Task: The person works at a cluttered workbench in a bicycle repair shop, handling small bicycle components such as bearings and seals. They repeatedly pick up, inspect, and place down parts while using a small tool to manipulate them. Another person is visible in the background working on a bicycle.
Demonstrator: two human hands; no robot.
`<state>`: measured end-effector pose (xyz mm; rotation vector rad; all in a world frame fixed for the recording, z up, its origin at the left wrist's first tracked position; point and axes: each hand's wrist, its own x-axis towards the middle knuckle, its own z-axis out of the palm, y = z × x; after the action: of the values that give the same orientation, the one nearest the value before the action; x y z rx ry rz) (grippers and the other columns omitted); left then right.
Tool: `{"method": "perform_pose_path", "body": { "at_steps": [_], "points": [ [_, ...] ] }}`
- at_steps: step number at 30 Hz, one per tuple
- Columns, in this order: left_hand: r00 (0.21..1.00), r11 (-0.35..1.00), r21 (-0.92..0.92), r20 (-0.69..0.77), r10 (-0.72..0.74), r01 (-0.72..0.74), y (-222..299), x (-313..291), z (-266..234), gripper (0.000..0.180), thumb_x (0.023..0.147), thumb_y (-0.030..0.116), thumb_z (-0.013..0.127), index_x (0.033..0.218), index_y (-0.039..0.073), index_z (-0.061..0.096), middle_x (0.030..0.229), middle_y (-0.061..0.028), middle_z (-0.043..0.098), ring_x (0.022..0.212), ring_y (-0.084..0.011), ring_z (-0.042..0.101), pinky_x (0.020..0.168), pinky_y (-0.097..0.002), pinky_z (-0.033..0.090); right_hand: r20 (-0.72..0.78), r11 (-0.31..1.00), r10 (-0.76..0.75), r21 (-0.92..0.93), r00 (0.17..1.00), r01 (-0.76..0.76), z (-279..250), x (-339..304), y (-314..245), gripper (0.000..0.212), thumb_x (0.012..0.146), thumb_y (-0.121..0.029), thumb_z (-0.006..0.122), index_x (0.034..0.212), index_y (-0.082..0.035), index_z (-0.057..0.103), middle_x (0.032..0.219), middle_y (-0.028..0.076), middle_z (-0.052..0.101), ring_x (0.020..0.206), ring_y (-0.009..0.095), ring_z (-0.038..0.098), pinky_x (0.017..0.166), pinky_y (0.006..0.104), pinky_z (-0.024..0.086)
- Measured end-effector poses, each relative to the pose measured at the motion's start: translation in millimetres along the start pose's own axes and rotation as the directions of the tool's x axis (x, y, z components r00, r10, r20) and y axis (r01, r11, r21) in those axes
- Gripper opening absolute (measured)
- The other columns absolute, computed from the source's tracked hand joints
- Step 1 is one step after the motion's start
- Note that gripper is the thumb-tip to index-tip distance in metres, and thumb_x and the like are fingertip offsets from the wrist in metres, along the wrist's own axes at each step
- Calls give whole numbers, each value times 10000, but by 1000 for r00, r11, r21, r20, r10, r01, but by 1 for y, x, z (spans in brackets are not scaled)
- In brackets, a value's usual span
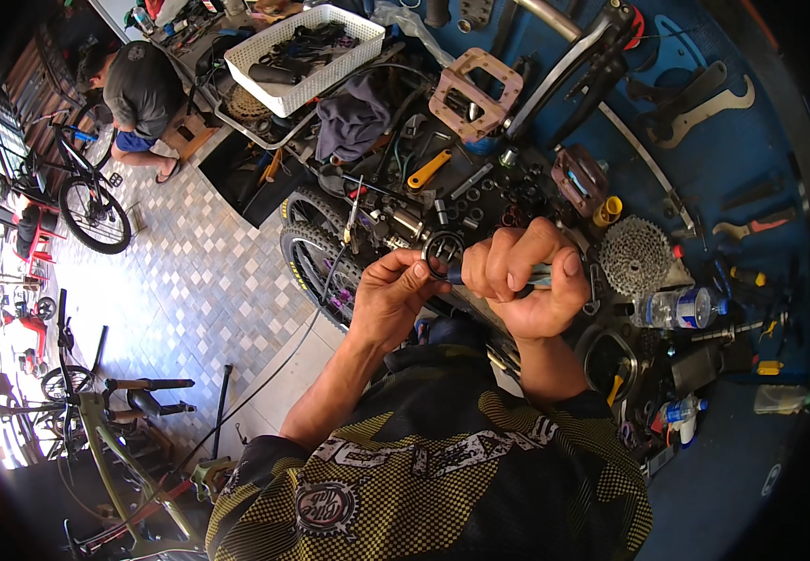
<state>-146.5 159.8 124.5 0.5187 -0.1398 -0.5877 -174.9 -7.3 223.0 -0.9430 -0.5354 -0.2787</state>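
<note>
Dial: hours read from the dark ring [428, 254], twelve at the top of the head view.
Black bicycle [96, 217]: 9 o'clock, well apart, upright on the tiled floor [199, 318].
Olive frame [103, 449]: 8 o'clock, well apart.
Second person [148, 86]: 10 o'clock, well apart, seated low and bent forward.
Tyred wheels [293, 268]: 9 o'clock, two, overlapping, near the ring.
White basket [330, 79]: 11 o'clock, perforated walls; a black cylinder [274, 74] among the loose contents.
Grey cloth [354, 122]: 11 o'clock, crumpled, between basket and ring.
Left hand [386, 294]: 8 o'clock; thumb and fingers pinched together on the ring's left edge.
Yellow crank arm [429, 168]: 12 o'clock, lying loose.
Ring, placement: dial centre, raised before the body; silver pieces visible inside its rim.
Ring, step in hand: judged to be close tool work, one hand steadying, the other driving.
Ring, next move: probably calls for a firm left pinch and small, controlled pressure from the right.
Tan pedal [480, 93]: between 12 and 1 o'clock.
Right hand [527, 280]: between 3 and 4 o'clock; fingers curled into a fist around a tool [543, 271].
Tool, condition: mostly hidden by the fist; kind and tip contact cannot be told.
Cassette [637, 254]: 3 o'clock, toothed, silver-grey.
Clear bottle [681, 309]: between 3 and 4 o'clock, on its side.
</note>
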Motion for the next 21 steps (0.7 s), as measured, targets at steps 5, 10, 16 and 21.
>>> {"method": "perform_pose_path", "body": {
  "at_steps": [5, 10, 16, 21],
  "points": [
    [1000, 1000, 8, 29, -12, 11, 1, 0, 1, 133, 1003, 93, 656, 1112, 28, 695, 1069, -78, 729, 1064, -226, 702, 883, -391, 606, -86, 1000, -18, 0, 996, 18, -4, -4, -5, 656, 1029, -603, 483, 730, -20, 459, 584, 63, 437, 459, 145, 365, 461, 321, 325],
    [999, 999, 30, 28, -25, 24, -2, 0, -2, 128, 1013, 94, 644, 1111, 25, 688, 1079, -79, 726, 1069, -236, 701, 882, -392, 606, -96, 998, -11, -61, 995, 5, -12, -3, -11, 644, 1029, -598, 485, 765, -11, 477, 587, 64, 443, 478, 144, 393, 476, 308, 345],
    [998, 1000, 13, 65, -19, 19, 6, -1, -6, 129, 1031, 120, 620, 1105, 28, 673, 1072, -84, 719, 1068, -243, 700, 898, -419, 598, -145, 899, -66, -439, 987, -5, -40, -6, -14, 631, 1021, -586, 485, 899, 27, 571, 625, 49, 501, 530, 108, 458, 518, 263, 371],
    [1000, 999, 52, -27, -9, 10, 17, -8, -39, 131, 1029, 143, 626, 1094, 33, 657, 1079, -114, 715, 1089, -256, 692, 912, -435, 587, -89, 554, 80, -824, 993, -118, -83, -24, -46, 483, 945, -462, 701, 969, 18, 650, 656, 0, 545, 570, 65, 500, 542, 240, 381]
  ]
}}
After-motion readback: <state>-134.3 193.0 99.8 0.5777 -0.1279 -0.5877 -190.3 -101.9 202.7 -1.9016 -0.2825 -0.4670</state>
